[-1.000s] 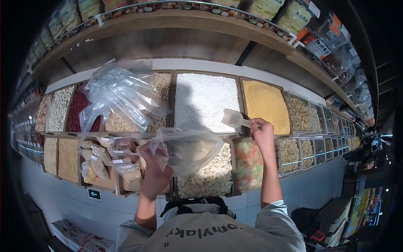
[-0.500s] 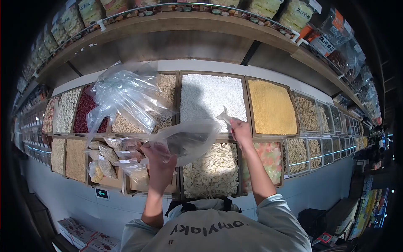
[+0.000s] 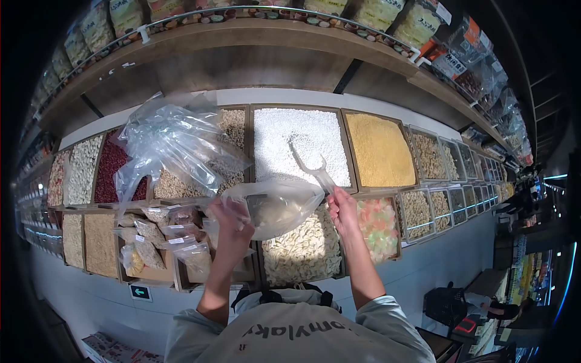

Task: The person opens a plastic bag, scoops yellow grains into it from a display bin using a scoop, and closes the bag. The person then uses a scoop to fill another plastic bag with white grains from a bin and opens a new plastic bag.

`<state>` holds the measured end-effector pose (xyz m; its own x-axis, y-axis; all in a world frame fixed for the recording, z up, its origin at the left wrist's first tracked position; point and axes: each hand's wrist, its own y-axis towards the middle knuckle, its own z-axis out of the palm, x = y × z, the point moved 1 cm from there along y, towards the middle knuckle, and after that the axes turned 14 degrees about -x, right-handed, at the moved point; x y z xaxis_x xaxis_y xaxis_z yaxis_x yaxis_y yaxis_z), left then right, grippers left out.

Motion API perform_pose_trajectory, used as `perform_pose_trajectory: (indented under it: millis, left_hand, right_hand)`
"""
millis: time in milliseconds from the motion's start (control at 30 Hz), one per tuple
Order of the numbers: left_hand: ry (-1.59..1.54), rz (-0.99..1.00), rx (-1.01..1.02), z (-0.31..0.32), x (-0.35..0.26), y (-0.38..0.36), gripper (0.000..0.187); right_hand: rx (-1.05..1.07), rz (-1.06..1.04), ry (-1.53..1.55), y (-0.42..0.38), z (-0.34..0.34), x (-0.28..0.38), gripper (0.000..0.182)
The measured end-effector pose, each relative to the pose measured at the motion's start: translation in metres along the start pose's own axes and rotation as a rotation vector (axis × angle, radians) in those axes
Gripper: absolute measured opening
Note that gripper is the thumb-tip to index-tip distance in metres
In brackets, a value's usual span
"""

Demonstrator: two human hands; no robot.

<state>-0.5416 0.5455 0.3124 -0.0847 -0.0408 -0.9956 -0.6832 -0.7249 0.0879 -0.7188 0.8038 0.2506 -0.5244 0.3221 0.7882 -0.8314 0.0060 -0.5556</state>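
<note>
My left hand is closed on the edge of a clear plastic bag, its mouth spread wide above the front bins. In my right hand is the handle of a clear plastic scoop. The scoop points away from me, over the front part of a bin of white grains. My right fingers are close beside the bag's right end. Under the bag and between my forearms lies a bin of pale, flat dried slices.
A heap of clear plastic bags covers bins at the left. Yellow grain fills the bin right of the white one. Small filled packets sit front left, pastel pieces front right. A wooden shelf overhangs the back.
The scoop has turned, and more of its length shows over the white grains. The bag's mouth now reaches close to my right hand. The whole view has shifted slightly.
</note>
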Motion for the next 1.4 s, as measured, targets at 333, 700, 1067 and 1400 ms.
perform_pose_trajectory:
  millis: [333,700,1067,1400]
  left_hand:
    - [0.037,-0.014,0.014,0.003,0.0,0.012,0.068]
    - [0.03,-0.169,0.112,0.022,0.004,0.044,0.068]
    - [-0.038,-0.235,0.22,0.038,0.005,0.06,0.074]
    - [-0.047,-0.192,0.252,0.036,0.003,0.058,0.072]
  right_hand:
    - [0.082,-0.019,0.099,0.005,-0.006,0.007,0.02]
    - [0.198,-0.028,0.038,-0.034,-0.024,0.079,0.019]
    - [0.299,0.049,-0.169,-0.064,-0.04,0.097,0.021]
    - [0.405,0.127,-0.336,-0.066,-0.043,0.096,0.023]
